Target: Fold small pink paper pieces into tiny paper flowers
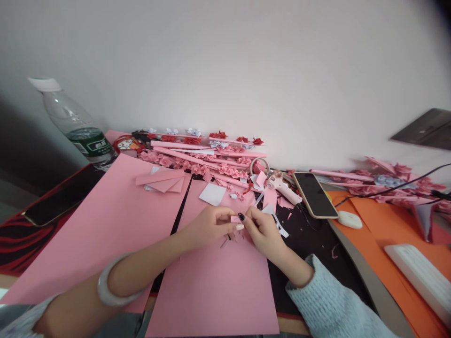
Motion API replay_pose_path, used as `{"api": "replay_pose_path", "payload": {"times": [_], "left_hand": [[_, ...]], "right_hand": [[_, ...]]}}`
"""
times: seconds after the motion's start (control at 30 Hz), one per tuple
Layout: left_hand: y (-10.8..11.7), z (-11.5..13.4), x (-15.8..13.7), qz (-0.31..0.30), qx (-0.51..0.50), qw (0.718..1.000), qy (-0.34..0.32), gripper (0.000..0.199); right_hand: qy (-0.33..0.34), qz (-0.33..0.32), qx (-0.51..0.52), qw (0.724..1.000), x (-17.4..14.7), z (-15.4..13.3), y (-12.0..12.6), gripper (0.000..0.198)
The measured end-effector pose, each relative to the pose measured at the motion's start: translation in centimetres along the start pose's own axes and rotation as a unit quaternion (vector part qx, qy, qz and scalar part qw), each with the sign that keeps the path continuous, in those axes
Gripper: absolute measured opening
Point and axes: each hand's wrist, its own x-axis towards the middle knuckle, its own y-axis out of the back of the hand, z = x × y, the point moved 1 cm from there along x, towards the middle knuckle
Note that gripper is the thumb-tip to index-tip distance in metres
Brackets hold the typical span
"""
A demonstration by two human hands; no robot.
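Both hands meet over a pink paper sheet in the middle of the desk. My left hand pinches a small piece of pink paper between thumb and fingers. From the other side, my right hand grips the same piece, its dark-nailed thumb at the edge. The fingers cover most of the piece, so its full shape is hidden. Tiny paper scraps lie just under the fingertips. A white paper square rests on the sheet beyond my left hand.
Paper-flower stems are heaped along the wall. A glue gun, a tape roll and a phone lie to the right. Orange paper bears a white keyboard. A water bottle stands left, near a second phone.
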Motion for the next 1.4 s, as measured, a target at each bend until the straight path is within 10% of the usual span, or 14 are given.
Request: {"api": "replay_pose_path", "payload": {"times": [0.67,1.4], "left_hand": [[0.37,0.24,-0.04,0.087,0.092,0.991,-0.040,0.026],[0.56,-0.25,0.20,-0.011,-0.113,0.992,0.060,0.024]], "right_hand": [[0.005,0.026,0.035,0.999,-0.23,-0.75,0.42,0.022],[-0.014,-0.013,0.202,0.979,-0.06,-0.40,0.38,0.025]]}}
